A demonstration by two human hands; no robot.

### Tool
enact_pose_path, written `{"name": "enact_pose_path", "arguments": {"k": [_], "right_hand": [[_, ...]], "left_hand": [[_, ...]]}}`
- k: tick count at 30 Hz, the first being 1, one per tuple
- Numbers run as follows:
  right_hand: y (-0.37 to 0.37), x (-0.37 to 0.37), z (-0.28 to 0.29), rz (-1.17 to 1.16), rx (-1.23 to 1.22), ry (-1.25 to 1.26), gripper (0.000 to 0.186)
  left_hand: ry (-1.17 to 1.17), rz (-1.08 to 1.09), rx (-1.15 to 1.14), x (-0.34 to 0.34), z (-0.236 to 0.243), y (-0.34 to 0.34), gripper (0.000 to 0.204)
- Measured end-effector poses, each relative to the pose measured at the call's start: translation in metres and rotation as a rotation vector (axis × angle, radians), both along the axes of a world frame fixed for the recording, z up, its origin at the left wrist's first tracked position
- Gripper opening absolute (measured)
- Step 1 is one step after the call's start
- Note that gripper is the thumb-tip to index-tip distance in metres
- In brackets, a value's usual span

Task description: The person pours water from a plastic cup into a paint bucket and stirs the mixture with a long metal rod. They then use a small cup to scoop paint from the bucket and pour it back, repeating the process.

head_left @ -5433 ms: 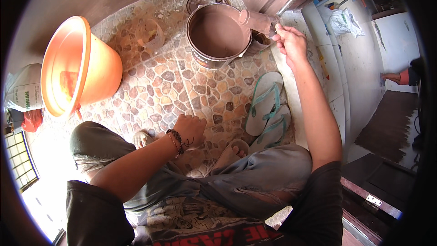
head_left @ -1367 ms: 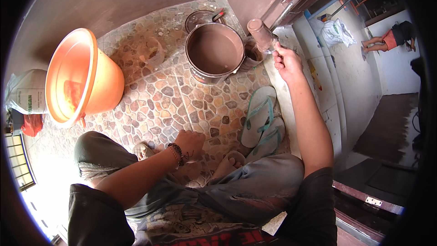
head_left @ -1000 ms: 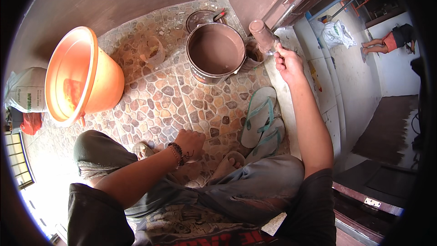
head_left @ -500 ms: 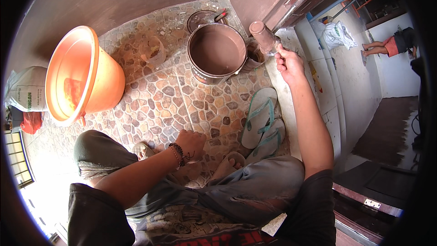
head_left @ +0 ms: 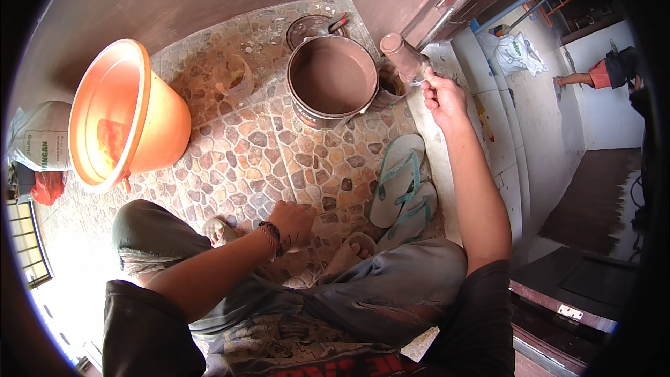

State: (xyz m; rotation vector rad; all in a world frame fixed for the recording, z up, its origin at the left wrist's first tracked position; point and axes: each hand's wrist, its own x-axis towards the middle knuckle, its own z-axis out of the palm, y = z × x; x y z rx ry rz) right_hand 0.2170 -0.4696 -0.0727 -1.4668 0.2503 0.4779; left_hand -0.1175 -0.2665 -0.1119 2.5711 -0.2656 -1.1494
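My right hand (head_left: 444, 101) is closed around the rim end of a clear plastic cup (head_left: 405, 58) smeared with brown paint. The cup is tipped, its base up and to the left, just right of the paint bucket (head_left: 301, 108). Brown paint (head_left: 333, 75) lies inside that bucket. Close below the cup sits another brown-stained container (head_left: 389, 91), partly hidden. My left hand (head_left: 292, 225) hangs in a loose fist over the floor between my knees, its back facing up; I see nothing held in it. Beaded bracelets (head_left: 269, 237) circle that wrist.
A large orange tub (head_left: 164, 126) stands at left, before a white sack (head_left: 49, 136). Behind the bucket lies a round lid (head_left: 307, 30); a clear container (head_left: 236, 77) is left of it. Flip-flops (head_left: 398, 181) lie beside the raised step (head_left: 436, 146). Another person (head_left: 614, 70) is at far right.
My right hand and the cup have barely shifted, the cup's base tilting slightly left. My left hand stays in place. The far person's legs have moved.
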Motion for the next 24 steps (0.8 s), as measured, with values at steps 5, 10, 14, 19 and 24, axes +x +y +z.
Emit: {"name": "enact_pose_path", "arguments": {"k": [5, 10, 14, 19, 24], "right_hand": [[0.007, -0.005, 0.004, -0.001, -0.07, -0.068, 0.016], [0.018, -0.016, 0.017, 0.01, -0.172, -0.177, 0.018], [0.036, -0.026, 0.024, 0.011, -0.176, -0.307, 0.017], [0.056, -0.04, 0.025, 0.098, -0.348, -0.604, 0.02], [0.068, -0.055, 0.023, 0.156, -0.474, -1.075, 0.015]], "left_hand": [[-0.023, -0.003, -0.023, -0.004, 0.0, -0.002, 0.06], [-0.011, -0.018, -0.03, 0.001, 0.006, -0.003, 0.058], [-0.074, -0.033, -0.066, -0.001, 0.019, -0.011, 0.055], [-0.135, -0.052, -0.101, -0.004, 0.037, -0.016, 0.056], [-0.127, -0.085, -0.101, -0.005, 0.039, -0.014, 0.057]]}}
